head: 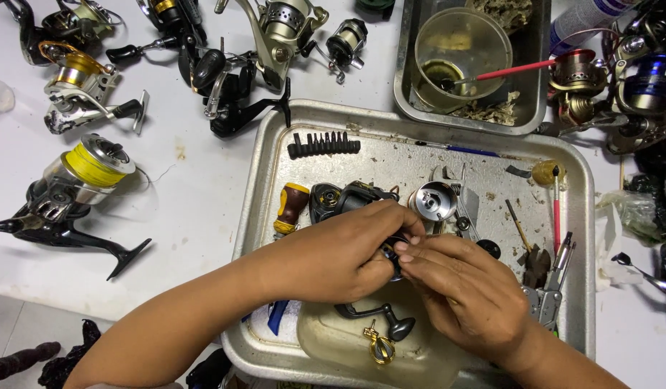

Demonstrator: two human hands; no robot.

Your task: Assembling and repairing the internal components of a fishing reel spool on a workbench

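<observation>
A: What is lying at the far left?

B: Several fishing reels are sitting on the white table; the nearest, a reel with a yellow-line spool, is resting well left of the metal tray.

A: And inside the tray?

B: A black bit strip is lying at its far edge, and a stubby wooden-handled screwdriver is lying just left of the left hand.

A: What is that hand doing?

B: It is curling closed around a small black reel part, over the middle of the tray. The right hand is meeting it, its fingertips pinching the same part.

A: Anything beneath them?

B: A black reel handle and a gold clip are lying in a cloudy plastic dish at the tray's near edge.

A: Further right?

B: A silver spool is sitting just beyond the hands, grey pliers are lying near the right rim, and a red-handled brush is lying beyond them. In the far tray a clear cup is standing.
</observation>
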